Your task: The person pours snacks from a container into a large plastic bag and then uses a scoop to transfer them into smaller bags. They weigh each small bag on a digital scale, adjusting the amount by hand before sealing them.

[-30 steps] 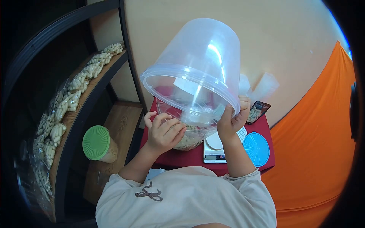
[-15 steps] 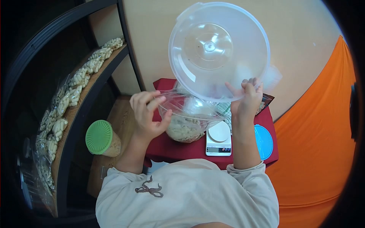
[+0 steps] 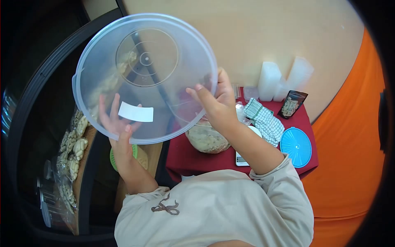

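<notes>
A large translucent round plastic lid (image 3: 164, 107) is held tilted up in front of me, toward the left. My right hand (image 3: 218, 99) grips its right rim, thumb on the near face. At the lower left rim, my left hand (image 3: 119, 127) has its thumb in front and its spread fingers visible through the plastic behind. A white rectangular patch shows on the lid, either a label or a reflection. Below it, partly covered by the lid and my right arm, a clear round tub (image 3: 207, 138) holds pale pieces. A white kitchen scale (image 3: 242, 159) stands beside the tub, mostly hidden by my forearm.
On the red tablecloth (image 3: 185, 160) are a blue lid (image 3: 295, 147), a checked cloth (image 3: 263, 121), a black pouch (image 3: 292, 104) and white upright packs (image 3: 269, 81). Bagged pale pieces (image 3: 74, 152) line the left shelf. A green-lidded jar (image 3: 142, 158) sits below it.
The big lid has swung from the right to the left and come closer. My left hand has left the tub's plastic covering and now meets the lid's lower left rim.
</notes>
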{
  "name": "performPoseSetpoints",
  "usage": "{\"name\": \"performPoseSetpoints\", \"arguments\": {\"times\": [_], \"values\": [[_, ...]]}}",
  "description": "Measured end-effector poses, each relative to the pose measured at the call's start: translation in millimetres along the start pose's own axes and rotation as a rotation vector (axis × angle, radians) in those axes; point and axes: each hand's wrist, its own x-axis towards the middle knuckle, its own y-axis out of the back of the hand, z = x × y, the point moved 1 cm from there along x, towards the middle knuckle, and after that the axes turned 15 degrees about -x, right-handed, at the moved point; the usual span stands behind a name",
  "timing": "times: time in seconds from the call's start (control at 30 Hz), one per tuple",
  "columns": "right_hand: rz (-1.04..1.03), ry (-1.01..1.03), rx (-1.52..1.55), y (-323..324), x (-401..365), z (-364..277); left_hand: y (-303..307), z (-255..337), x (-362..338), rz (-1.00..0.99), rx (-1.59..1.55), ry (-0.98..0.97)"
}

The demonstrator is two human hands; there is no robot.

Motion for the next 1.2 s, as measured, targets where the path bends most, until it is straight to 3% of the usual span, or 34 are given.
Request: {"name": "performPoseSetpoints", "arguments": {"times": [0.13, 0.2, 0.27, 0.4, 0.47, 0.53, 0.63, 0.87, 0.93, 1.0, 1.07, 1.1, 1.2], "values": [[-0.217, 0.091, -0.3, -2, 3, 12, 12, -2, -7, 0.063, 0.027, -0.114], [-0.253, -0.026, -0.346, 0, -5, 14, 20, -7, -1, 0.305, -0.04, -0.131], [-0.216, 0.24, -0.827, 1, -9, 2, 27, -13, 0, 0.357, -0.023, -0.157], [-0.175, 0.302, -0.931, 9, -19, -14, 46, -33, 1, 0.417, -0.016, -0.106], [-0.159, 0.346, -1.106, 17, -22, -25, 57, -45, 2, 0.441, -0.053, 0.007], [-0.148, 0.342, -1.086, 22, -25, -30, 67, -55, 5, 0.468, -0.07, 0.057], [-0.138, 0.269, -1.145, 30, -32, -35, 95, -83, 4, 0.572, -0.128, 0.309], [-0.072, 0.114, -1.333, 46, -40, -33, 170, -180, -24, 0.661, -0.281, 0.548], [-0.066, 0.085, -1.343, 52, -42, -30, 175, -196, -31, 0.798, -0.317, 0.648], [-0.052, 0.066, -1.343, 57, -44, -26, 186, -212, -39, 0.796, -0.281, 0.674], [-0.039, 0.042, -1.343, 62, -46, -22, 217, -238, -44, 0.827, -0.584, 0.651], [-0.032, 0.051, -1.353, 63, -47, -20, 231, -248, -46, 0.829, -0.583, 0.671], [-0.013, 0.027, -1.411, 65, -48, -16, 267, -279, -49, 0.99, -0.687, 0.714]]}}
